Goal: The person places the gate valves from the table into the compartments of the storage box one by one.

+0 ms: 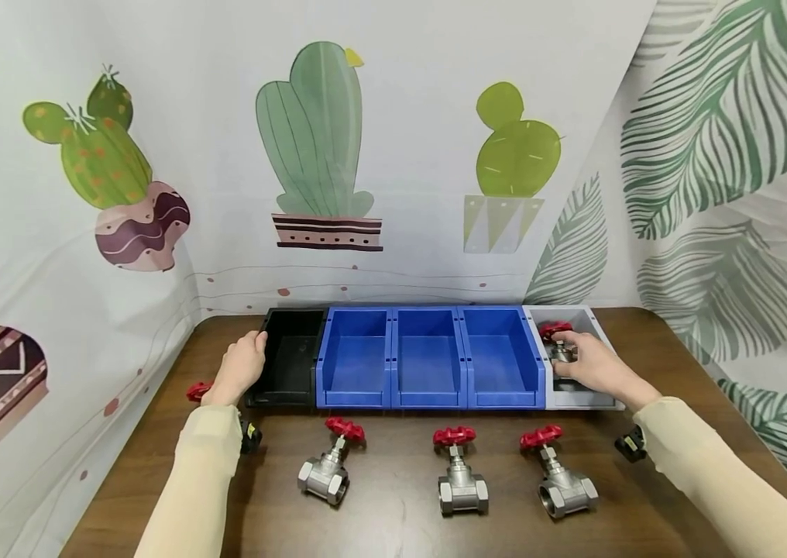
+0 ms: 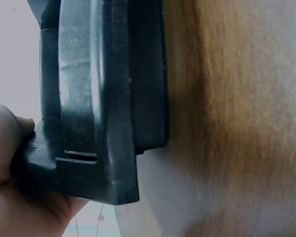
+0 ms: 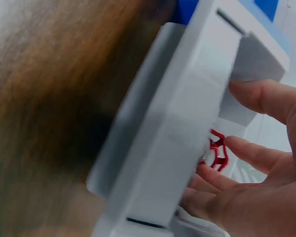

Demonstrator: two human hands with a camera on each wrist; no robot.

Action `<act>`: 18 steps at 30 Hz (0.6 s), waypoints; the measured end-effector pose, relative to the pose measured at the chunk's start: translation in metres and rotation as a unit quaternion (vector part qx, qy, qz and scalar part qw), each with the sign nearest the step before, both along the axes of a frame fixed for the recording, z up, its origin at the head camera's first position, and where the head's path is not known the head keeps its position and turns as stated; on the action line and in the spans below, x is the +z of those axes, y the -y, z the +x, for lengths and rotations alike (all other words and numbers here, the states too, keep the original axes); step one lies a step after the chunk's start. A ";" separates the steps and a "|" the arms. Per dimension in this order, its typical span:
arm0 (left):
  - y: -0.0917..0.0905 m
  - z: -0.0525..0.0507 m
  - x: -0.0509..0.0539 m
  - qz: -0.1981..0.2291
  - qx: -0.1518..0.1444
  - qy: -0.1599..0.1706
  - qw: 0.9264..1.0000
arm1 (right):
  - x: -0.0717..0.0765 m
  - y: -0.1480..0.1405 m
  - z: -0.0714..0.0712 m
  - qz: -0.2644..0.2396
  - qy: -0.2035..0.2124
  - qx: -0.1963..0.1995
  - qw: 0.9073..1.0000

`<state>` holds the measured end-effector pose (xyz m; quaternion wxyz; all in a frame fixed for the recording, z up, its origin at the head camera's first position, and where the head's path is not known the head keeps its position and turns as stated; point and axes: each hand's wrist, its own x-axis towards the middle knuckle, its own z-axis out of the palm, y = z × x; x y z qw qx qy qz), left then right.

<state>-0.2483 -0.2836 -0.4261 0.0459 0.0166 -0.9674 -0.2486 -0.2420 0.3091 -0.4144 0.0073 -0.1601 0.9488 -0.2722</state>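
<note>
My left hand grips the left wall of a black bin; in the left wrist view the thumb lies at the bin's rim. Inside the grey bin at the right end, my right hand is beside a metal gate valve with a red handwheel. In the right wrist view its thumb stands apart from the fingers, and fingertips are at the wheel. The valve's lower body is partly hidden by this hand.
Three blue bins stand between the black and grey ones. In front lie three valves: left, middle and right. Another red handwheel shows beside the left wrist. A patterned cloth hangs behind the table.
</note>
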 end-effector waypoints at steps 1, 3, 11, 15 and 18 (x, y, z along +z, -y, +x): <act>0.000 0.000 0.000 -0.001 0.000 0.001 1.000 | 0.001 0.000 0.001 0.002 0.000 0.000 1.000; -0.001 0.000 -0.001 -0.003 -0.001 0.003 1.000 | 0.002 0.000 0.003 0.007 0.005 -0.001 1.000; -0.002 0.001 0.000 0.000 -0.002 0.000 1.000 | 0.015 0.002 0.015 -0.005 0.003 0.001 1.000; -0.003 0.002 0.001 0.003 -0.001 0.001 1.000 | 0.019 0.000 0.023 -0.008 -0.017 0.001 1.000; -0.003 0.002 0.002 0.006 0.000 0.001 1.000 | 0.022 -0.001 0.029 -0.005 -0.032 0.004 0.999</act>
